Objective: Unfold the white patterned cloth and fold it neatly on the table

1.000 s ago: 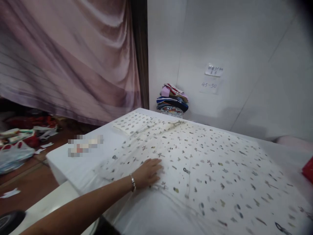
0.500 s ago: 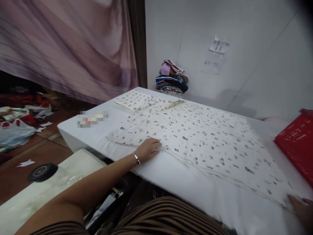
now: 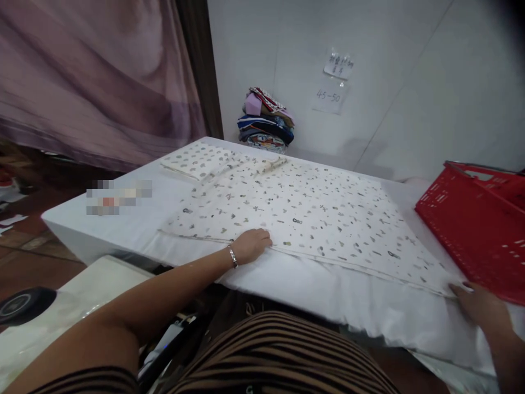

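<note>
A white cloth with small grey-green printed motifs lies spread in layers over a white-covered table. My left hand, a metal bracelet at its wrist, is closed at the middle of the cloth's near edge, fingers together and bent on the fabric. At the near right corner my right hand pinches the cloth between thumb and finger; part of its grip is hidden. At the far left end, a folded piece with a denser print lies against the spread cloth.
A red plastic basket stands on the table's right end, close to my right hand. Folded fabrics are piled by the wall behind. A pale surface with a black round object is at lower left. A pinkish curtain hangs at left.
My view has turned right, bringing more of the red basket and my right hand into sight. The cloth's near edge looks straighter between my hands; the left fingers are closer together.
</note>
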Motion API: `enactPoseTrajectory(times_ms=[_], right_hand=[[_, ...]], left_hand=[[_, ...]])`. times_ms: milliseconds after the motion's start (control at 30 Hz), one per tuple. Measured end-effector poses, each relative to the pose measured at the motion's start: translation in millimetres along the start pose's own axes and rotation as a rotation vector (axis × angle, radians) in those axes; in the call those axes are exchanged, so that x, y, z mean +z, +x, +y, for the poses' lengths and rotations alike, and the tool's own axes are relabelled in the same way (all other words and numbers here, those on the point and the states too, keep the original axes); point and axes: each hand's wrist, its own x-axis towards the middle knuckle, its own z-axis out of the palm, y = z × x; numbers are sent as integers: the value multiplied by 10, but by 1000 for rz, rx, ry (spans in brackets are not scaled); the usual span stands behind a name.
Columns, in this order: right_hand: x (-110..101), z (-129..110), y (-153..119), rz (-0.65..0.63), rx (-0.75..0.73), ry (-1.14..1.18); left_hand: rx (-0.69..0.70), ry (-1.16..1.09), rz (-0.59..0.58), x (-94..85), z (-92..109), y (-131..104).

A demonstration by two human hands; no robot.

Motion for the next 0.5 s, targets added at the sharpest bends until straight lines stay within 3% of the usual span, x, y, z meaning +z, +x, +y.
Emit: enactPoseTrajectory(times_ms=[67,133,233,267,400,500], right_hand=[[-67,-94,-87,-49,154,-36],[-138,-286,-204,4,141,-60],[-200,-773,-450,199,-142,30],[-197,-983,-553,182,-261,113],[-86,-1868,-976,-141,-620,404],[12,-2336,-1181,-243,-874,434]], left_hand=[[-30,-70,27,-8,32,-28],[-64,-156,48,-24,48,-32],[-93,-242,66,-23,76,35],[-96,-249,68,-12,93,75],[-35,-205,37,60,181,263],[18,-157,8,94,225,365]])
